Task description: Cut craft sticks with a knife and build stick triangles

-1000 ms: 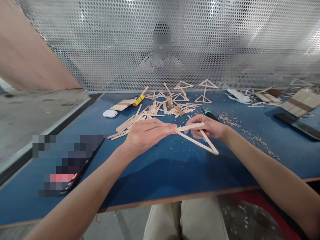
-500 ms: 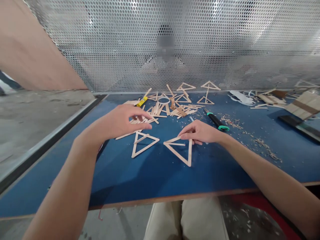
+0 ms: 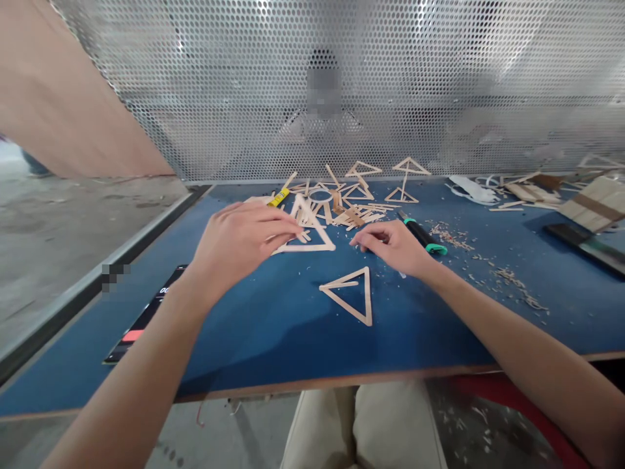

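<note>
The left hand (image 3: 239, 241) pinches a wooden triangle (image 3: 316, 225) above the counter (image 3: 439, 326); the right hand (image 3: 393, 244), loosely curled and empty, is near a second triangle (image 3: 368, 296) lying flat

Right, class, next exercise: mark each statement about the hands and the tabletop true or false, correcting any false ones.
1. The left hand holds a wooden triangle. True.
2. The right hand grips the green-and-black tool. False: the tool lies on the table beside that hand.
3. A second triangle lies nearer the person than the right hand. True.
4. Nothing crosses inside that second triangle. False: a stick runs inward from one corner.
5. Small scraps lie right of the tool. True.
</note>
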`<action>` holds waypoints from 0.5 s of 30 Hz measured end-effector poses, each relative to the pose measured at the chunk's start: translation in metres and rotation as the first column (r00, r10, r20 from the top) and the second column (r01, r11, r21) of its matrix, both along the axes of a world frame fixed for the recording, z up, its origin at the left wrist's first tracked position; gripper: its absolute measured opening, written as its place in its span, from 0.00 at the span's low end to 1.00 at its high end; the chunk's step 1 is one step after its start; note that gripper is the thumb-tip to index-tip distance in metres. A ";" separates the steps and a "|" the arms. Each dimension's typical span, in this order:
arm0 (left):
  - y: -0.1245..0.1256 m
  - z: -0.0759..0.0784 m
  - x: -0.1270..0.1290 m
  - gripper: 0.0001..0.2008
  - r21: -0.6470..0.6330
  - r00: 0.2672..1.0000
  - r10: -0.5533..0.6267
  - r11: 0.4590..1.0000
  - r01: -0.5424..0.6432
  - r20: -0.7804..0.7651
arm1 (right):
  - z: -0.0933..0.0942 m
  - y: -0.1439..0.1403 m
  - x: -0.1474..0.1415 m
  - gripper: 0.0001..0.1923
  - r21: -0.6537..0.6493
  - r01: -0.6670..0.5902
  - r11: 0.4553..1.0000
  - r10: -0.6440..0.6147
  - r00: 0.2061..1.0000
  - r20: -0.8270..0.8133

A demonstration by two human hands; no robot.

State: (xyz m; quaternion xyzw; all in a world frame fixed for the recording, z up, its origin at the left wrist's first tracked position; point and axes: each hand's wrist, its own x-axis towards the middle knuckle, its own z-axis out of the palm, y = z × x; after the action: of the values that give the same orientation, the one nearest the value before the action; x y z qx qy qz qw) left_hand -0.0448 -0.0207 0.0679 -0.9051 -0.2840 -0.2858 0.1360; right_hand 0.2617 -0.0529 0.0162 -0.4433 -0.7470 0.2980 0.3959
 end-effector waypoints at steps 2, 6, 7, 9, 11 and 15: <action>-0.008 0.007 0.020 0.07 0.189 0.993 -0.050 0.982 0.029 0.110 | 0.000 0.001 0.000 0.20 -0.157 -0.103 0.982 0.071 0.978 -0.196; -0.011 0.004 0.051 0.06 0.420 0.976 -0.208 0.893 0.163 0.064 | 0.001 -0.001 0.001 0.23 -0.239 -0.364 0.900 0.213 0.847 -0.487; -0.010 0.002 0.056 0.06 0.456 0.972 -0.226 0.872 0.178 0.055 | 0.001 -0.001 0.002 0.23 -0.219 -0.401 0.889 0.245 0.823 -0.512; -0.006 -0.003 0.060 0.06 0.503 0.970 -0.237 0.845 0.181 0.048 | 0.002 -0.002 0.003 0.23 -0.183 -0.426 0.886 0.284 0.811 -0.512; -0.004 -0.006 0.060 0.06 0.539 0.970 -0.238 0.823 0.177 0.045 | 0.002 -0.002 0.004 0.20 -0.185 -0.429 0.884 0.290 0.815 -0.502; 0.001 -0.010 0.052 0.08 0.554 0.973 -0.227 0.816 0.163 0.048 | 0.001 -0.002 0.005 0.16 -0.228 -0.522 0.822 0.312 0.747 -0.587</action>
State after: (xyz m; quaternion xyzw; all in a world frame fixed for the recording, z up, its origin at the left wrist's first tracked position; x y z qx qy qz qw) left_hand 0.0076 -0.0197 0.0577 -0.8353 -0.1034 -0.4177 0.3424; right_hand 0.2671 -0.0545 0.0177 -0.2300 -0.6186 0.6278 0.4126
